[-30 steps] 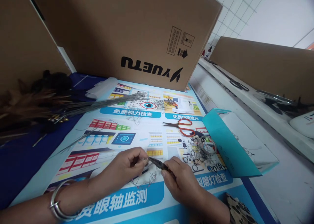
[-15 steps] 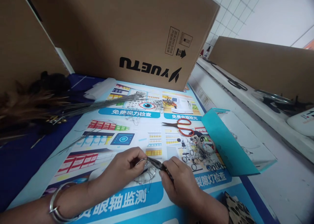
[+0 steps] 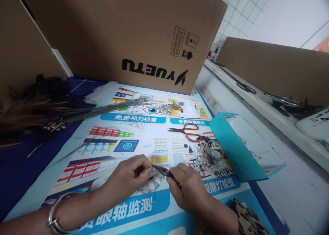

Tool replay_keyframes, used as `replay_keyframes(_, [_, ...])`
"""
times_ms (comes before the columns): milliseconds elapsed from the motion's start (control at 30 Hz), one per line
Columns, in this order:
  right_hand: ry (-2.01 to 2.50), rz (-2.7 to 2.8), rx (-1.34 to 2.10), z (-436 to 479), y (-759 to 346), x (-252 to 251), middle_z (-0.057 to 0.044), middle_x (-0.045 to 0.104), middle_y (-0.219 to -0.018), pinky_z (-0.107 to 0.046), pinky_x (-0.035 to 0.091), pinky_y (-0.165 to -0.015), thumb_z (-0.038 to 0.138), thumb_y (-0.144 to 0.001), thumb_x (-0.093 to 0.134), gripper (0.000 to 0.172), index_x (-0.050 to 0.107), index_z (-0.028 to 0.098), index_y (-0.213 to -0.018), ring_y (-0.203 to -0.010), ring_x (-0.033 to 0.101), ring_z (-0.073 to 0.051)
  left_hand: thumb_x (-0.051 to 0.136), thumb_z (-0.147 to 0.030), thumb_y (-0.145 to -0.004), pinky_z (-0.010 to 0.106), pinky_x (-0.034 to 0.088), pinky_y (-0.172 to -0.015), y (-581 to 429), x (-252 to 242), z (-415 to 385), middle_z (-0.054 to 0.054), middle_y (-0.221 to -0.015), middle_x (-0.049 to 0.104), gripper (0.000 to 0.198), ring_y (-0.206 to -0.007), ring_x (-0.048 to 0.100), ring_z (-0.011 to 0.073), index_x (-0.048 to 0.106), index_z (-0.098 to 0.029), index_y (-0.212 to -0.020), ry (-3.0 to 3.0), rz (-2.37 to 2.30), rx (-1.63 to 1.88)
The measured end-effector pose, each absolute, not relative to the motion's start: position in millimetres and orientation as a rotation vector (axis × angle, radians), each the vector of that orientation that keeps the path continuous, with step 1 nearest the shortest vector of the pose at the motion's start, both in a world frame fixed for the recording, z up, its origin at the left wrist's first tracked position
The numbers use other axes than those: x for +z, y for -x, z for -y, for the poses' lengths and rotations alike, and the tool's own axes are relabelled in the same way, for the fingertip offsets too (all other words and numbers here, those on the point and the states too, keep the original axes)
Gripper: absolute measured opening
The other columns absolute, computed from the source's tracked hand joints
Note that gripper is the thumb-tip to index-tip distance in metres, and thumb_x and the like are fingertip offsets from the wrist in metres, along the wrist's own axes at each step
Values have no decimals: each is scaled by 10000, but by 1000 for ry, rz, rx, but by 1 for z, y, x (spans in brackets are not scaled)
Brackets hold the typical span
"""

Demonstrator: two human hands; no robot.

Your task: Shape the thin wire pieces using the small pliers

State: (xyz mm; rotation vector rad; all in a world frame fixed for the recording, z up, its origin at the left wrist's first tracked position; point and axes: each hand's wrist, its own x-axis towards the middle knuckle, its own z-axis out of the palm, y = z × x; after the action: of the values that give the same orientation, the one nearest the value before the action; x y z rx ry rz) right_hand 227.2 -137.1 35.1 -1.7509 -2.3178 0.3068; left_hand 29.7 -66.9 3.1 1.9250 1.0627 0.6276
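My right hand (image 3: 189, 187) is closed around the handles of a pair of pliers (image 3: 162, 171), whose jaws point left. In a pinch, my left hand (image 3: 135, 173) holds a thin wire (image 3: 144, 170) right at the plier tips. The jaws meet the wire beside my fingertips; whether they clamp it is too small to tell. Below the pliers lies a loose tangle of fine wire (image 3: 153, 185) on the printed sheet (image 3: 144, 145). Scissors with red handles (image 3: 189, 131) rest beyond my right hand, near a pile of small rings and wire pieces (image 3: 210, 156).
A teal open box (image 3: 239, 152) with wire bits inside stands at the right. Long straight wires (image 3: 110, 109) lie at the back left beside brown feathers (image 3: 25, 115). A large cardboard box (image 3: 128, 32) blocks the back. Black scissors (image 3: 245, 87) lie on the right ledge.
The camera view has shifted slightly. Both hands keep nearly the same pose, the pliers' jaws still at the wire by my left fingertips.
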Motion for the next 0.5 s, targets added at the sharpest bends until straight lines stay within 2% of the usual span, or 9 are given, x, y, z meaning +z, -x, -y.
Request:
replay_keyframes(300, [1665, 2213, 590, 134, -232, 35, -9, 517, -738, -215, 335, -582, 247, -860, 438, 147, 496, 185, -740, -684, 506, -128, 496, -240, -770, 215, 357, -527, -31, 9, 65, -17, -606, 518, 117, -567, 439, 109, 525, -167, -682, -1765, -1005, 588])
replay_keyframes(500, [1618, 2127, 776, 129, -235, 36, 22, 472, -650, -196, 306, -555, 211, -856, 442, 214, 440, 180, -645, -640, 468, -105, 494, -315, -817, 202, 318, -485, -32, 5, 62, -42, -532, 503, 167, -498, 407, 92, 516, -169, -738, -1488, -893, 495])
